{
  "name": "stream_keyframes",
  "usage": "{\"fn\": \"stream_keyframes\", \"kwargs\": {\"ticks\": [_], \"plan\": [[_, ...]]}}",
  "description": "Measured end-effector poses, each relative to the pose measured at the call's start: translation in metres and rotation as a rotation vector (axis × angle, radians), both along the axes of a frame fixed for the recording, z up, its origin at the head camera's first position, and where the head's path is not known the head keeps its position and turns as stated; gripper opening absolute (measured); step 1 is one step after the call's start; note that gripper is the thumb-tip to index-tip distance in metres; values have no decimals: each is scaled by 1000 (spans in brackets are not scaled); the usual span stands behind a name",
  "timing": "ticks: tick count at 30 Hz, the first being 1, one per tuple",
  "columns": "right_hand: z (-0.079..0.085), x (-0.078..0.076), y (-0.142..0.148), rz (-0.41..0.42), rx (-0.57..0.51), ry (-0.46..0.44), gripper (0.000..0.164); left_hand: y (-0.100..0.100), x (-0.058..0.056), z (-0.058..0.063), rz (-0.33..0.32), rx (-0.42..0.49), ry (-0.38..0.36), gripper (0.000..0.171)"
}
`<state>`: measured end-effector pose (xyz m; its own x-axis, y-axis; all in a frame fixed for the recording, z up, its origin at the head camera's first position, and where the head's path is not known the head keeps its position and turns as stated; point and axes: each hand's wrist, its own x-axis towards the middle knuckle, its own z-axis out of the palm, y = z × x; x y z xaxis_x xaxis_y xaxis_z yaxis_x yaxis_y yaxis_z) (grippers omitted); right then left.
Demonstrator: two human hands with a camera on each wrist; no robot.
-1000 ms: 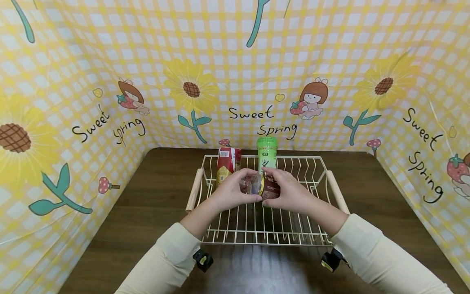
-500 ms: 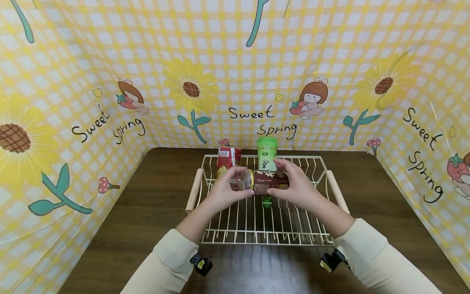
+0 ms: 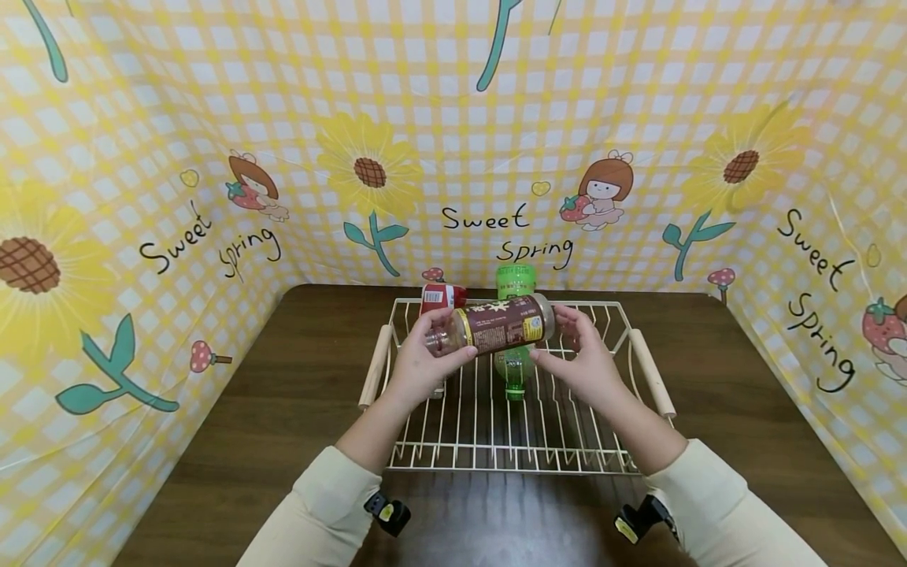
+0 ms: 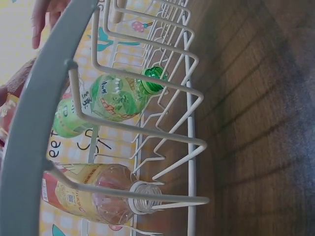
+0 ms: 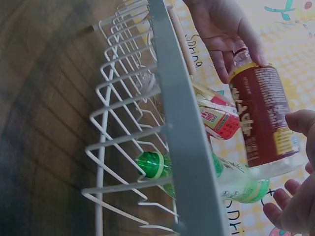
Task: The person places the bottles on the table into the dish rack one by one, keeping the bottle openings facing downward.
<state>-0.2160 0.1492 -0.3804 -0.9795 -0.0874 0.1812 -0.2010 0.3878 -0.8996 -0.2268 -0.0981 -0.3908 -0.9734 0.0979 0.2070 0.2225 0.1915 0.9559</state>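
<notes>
Held sideways above the wire rack is a clear plastic bottle point(image 3: 501, 324) with a brown label, its neck to the left and its base tipped slightly up. My left hand point(image 3: 420, 358) grips the neck end. At the base, my right hand point(image 3: 590, 361) has loosely spread fingers; its thumb overlaps the label edge in the right wrist view. Behind the held bottle, a green bottle point(image 3: 516, 277) stands neck down in the rack. To its left, a bottle with a red and yellow label point(image 4: 96, 191) also stands neck down, mostly hidden by my left hand in the head view.
The cream wire rack point(image 3: 517, 472) has a wooden handle point(image 3: 653, 374) on each side and stands on a dark wooden table point(image 3: 248, 409). A yellow checked cloth point(image 3: 453, 142) surrounds the table's back and sides.
The brown-labelled bottle has risen and moved left, turning so its base points up to the right. The right hand's fingers have come loose from round it; the left hand keeps its grip.
</notes>
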Motion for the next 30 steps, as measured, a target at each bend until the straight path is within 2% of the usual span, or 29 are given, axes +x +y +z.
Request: {"fn": "stream_keyframes", "kwargs": {"ticks": [9, 16, 23, 30], "plan": [[-5, 5, -7, 0, -120, -127, 74, 5, 3, 3, 65, 86, 21, 63], [-4, 9, -12, 55, -164, -187, 78, 11, 3, 4, 107, 148, 30, 65], [-4, 8, -17, 70, -300, -176, 85, 17, 7, 0, 50, 147, -28, 69], [0, 7, -29, 32, -432, -173, 89, 25, 11, -7, -2, 105, -32, 68]]}}
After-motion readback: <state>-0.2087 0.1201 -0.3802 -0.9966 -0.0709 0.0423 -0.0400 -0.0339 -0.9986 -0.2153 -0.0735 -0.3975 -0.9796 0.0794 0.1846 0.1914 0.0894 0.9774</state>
